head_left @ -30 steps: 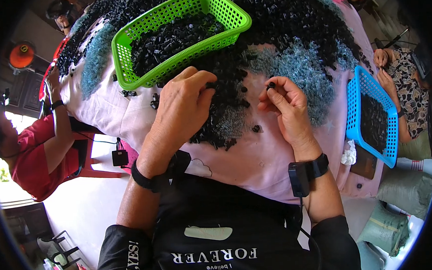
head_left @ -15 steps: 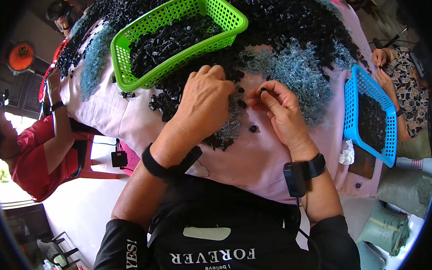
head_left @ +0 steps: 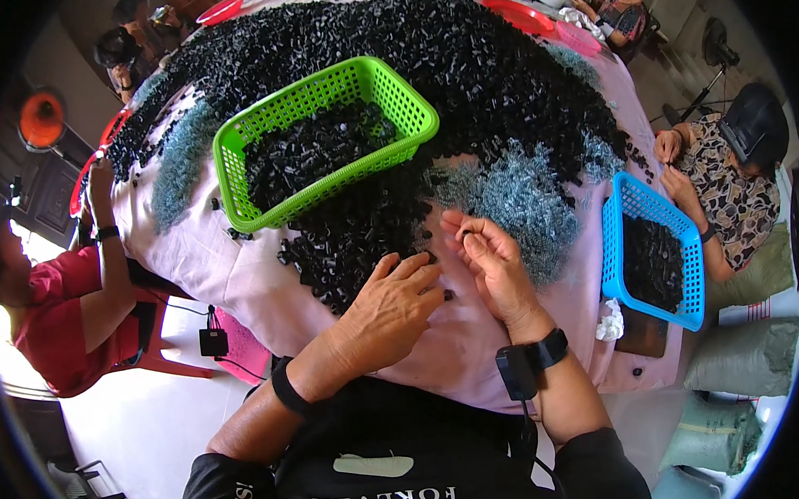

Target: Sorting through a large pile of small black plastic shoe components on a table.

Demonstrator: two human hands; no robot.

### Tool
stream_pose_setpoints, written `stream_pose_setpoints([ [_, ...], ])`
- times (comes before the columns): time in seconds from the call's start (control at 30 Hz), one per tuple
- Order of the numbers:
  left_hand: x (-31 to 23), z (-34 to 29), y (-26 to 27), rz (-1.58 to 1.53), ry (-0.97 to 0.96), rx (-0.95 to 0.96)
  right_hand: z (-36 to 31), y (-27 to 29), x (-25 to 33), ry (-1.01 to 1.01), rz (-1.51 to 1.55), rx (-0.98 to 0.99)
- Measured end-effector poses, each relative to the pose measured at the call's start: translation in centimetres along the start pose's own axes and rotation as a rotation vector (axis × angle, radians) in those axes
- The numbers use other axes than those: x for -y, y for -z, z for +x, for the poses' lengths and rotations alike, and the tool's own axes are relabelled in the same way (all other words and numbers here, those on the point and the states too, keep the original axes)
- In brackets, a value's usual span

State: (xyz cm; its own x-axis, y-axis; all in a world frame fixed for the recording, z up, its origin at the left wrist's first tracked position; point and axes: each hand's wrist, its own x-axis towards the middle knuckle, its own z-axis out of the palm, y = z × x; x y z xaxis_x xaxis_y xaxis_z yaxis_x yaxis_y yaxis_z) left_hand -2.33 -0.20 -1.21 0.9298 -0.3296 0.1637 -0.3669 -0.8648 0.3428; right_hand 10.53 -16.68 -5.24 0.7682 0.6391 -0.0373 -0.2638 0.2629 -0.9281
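My left hand, palm down with bent fingers apart, hovers at the near edge of a heap of small black plastic parts. Small black pieces show by its fingertips, and I see none plainly gripped. To its right, my right hand pinches a small black plastic part between thumb and forefinger. Beyond it lies a tangled pile of bluish metal springs. A green plastic basket, partly filled with black parts, sits on the heap ahead of my left hand.
Pink cloth covers the table. A blue basket of black parts and crumpled white tissue are at the right. Co-workers sit at left, right and the far side. More springs lie left; grey-green sacks stand right.
The view has shifted, showing more of the table's far side. My left hand has drawn back toward me and its fingers have loosened. The right hand still pinches its black part.
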Motion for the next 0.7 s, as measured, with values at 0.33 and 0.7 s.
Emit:
stream_pose_setpoints([
  [0.33, 2.1, -0.3, 1.3, -0.019, 0.121, -0.060, 0.1, 0.3, -0.2, 0.051, -0.085, -0.001],
  [0.7, 4.3, -1.2, 4.1, -0.167, 0.149, -0.406, -0.2, 0.2, -0.5, 0.080, -0.174, 0.009],
])
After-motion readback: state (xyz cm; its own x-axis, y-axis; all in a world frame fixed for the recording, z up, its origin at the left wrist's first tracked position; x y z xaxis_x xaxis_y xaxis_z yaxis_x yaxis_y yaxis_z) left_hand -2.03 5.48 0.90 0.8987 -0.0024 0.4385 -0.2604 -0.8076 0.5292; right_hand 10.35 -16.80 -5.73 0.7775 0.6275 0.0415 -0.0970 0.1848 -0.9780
